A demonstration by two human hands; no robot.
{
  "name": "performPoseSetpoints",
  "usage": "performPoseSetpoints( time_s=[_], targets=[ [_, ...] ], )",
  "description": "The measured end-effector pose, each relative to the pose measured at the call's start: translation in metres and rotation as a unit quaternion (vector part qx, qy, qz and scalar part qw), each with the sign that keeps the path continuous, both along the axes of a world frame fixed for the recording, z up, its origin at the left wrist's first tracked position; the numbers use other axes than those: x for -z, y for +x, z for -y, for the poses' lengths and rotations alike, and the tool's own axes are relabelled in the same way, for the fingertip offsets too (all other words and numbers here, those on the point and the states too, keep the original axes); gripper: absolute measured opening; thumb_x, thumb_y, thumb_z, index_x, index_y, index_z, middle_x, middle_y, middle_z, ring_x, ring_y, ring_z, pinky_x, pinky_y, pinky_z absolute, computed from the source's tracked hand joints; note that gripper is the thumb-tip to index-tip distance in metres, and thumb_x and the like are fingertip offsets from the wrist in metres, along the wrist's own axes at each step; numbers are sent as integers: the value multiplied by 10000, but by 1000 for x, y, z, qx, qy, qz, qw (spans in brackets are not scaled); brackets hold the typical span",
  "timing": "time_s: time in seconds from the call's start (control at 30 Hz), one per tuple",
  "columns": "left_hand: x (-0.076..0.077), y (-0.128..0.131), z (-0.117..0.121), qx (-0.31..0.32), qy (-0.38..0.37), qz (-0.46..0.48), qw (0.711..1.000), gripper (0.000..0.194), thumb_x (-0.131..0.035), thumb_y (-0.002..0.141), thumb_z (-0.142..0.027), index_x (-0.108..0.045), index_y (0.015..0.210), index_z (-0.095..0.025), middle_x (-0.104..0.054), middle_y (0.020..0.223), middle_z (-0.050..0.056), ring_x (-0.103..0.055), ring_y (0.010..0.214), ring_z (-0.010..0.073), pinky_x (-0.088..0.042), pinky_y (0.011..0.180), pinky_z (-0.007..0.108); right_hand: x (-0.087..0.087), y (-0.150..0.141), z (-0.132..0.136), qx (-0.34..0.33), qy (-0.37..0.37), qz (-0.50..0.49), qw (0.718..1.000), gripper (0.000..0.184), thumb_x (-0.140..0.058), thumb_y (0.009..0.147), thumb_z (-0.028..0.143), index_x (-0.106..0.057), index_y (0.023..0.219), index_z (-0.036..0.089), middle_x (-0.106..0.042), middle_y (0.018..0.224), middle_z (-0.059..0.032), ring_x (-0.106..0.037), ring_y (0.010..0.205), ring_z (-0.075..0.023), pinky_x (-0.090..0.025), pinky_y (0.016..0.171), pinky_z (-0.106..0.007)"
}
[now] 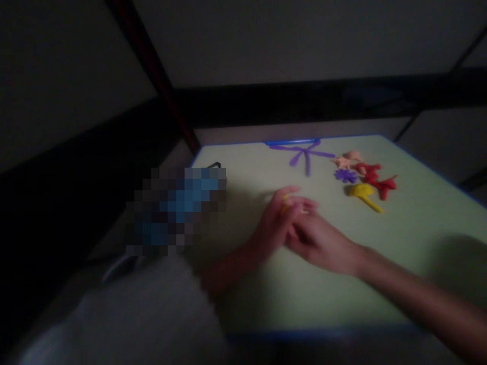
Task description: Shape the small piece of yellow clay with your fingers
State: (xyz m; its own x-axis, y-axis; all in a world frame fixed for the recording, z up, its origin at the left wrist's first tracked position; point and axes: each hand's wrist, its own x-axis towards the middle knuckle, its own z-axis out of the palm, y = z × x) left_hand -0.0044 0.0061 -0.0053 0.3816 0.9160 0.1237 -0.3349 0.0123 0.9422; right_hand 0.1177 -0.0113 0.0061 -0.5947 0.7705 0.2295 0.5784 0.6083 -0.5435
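My left hand (272, 218) and my right hand (321, 241) meet above the middle of the pale green table (243, 289). Their fingers are bent around a small piece of yellow modelling clay (284, 208), which mostly stays hidden; only bits of it show between the fingers. The picture is dim and smeared there, so its shape is unclear. Nearest to the right hand lies a yellow clay piece (361, 191) with a rounded top and a long stem. Behind it sits a purple flower shape (346, 176).
Red clay shapes (384, 186) and pinkish ones (342, 162) lie at the right. Purple strips (304, 152) fan out near the far edge, beside a blue bar (292, 142). At the left, a pixelated blue and dark area (186, 197) cannot be made out, above a grey-white cloth (144, 309).
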Motion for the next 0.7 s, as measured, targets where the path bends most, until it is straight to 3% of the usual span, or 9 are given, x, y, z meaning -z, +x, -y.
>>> performPoseSetpoints(
  time_s=[0.13,0.23,0.33,0.5,0.7],
  targets=[
    [2,-3,-5,-5,4,-13,1000,335,-572,702,-257,-494,1021,-191,-650,859,59,-580,978,234,-409,915,402,-1,2,0,34,53,83,995,137,-400,806,175,-532,822,145,-575,803,-79,-485,700,-158,-333,588,-281],
    [4,-3,-5,12,-20,10,1000,324,-524,727,-270,-485,1035,-176,-662,839,65,-586,981,238,-390,935,424,-2,2,0,39,80,164,982,188,-385,820,186,-565,850,141,-604,801,-100,-517,710,-185,-343,596,-302],
    [6,-1,-2,-27,-24,-38,999,337,-511,768,-335,-493,1060,-170,-656,903,86,-582,990,232,-398,931,408,-4,-1,1,36,86,208,974,210,-378,827,184,-577,865,131,-628,775,-107,-534,713,-198,-356,630,-320],
    [10,-1,1,-40,32,-99,994,390,-550,769,-340,-478,1117,-179,-653,938,83,-581,987,221,-399,937,398,-2,-3,0,19,87,186,978,212,-391,814,173,-590,857,115,-636,818,-120,-534,725,-190,-357,661,-323],
    [6,-3,-3,17,-1,-11,1000,323,-504,787,-328,-461,1086,-215,-680,883,74,-609,967,236,-416,918,421,0,-1,-1,4,54,85,995,143,-409,789,153,-544,832,133,-603,792,-80,-504,722,-166,-335,651,-306]
  ],
)
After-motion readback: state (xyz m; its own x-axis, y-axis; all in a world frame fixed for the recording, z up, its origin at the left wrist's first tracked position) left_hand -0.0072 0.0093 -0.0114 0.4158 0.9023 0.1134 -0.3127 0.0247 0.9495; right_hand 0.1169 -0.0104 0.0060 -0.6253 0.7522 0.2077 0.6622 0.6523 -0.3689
